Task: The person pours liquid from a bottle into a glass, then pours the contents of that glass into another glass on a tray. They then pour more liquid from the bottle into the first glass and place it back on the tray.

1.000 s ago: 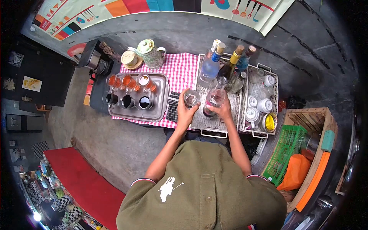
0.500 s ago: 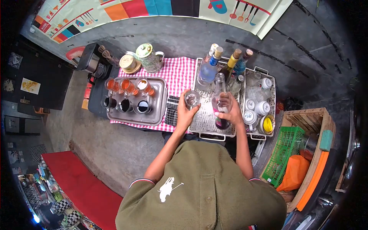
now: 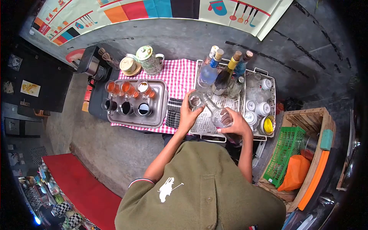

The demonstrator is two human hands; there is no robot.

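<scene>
My left hand [image 3: 188,115] grips a small clear glass [image 3: 195,100] over the left edge of a wire rack [image 3: 209,124]. My right hand [image 3: 237,124] holds a clear bottle [image 3: 217,114] with dark liquid near its base. The bottle is tilted far over, and its neck points up-left into the mouth of the glass. Both hands hover above the rack, just in front of several standing bottles [image 3: 210,71].
A metal tray [image 3: 159,111] with several filled glasses lies left on the red checked cloth [image 3: 180,73]. A second wire basket [image 3: 268,111] with white cups stands right. A teapot [image 3: 147,57] sits behind; a green crate [image 3: 285,153] and wooden box [image 3: 322,119] are lower right.
The bottle went from upright in my right hand to steeply tilted, its neck now at the glass. My right hand dropped lower and toward me; the glass stayed roughly in place.
</scene>
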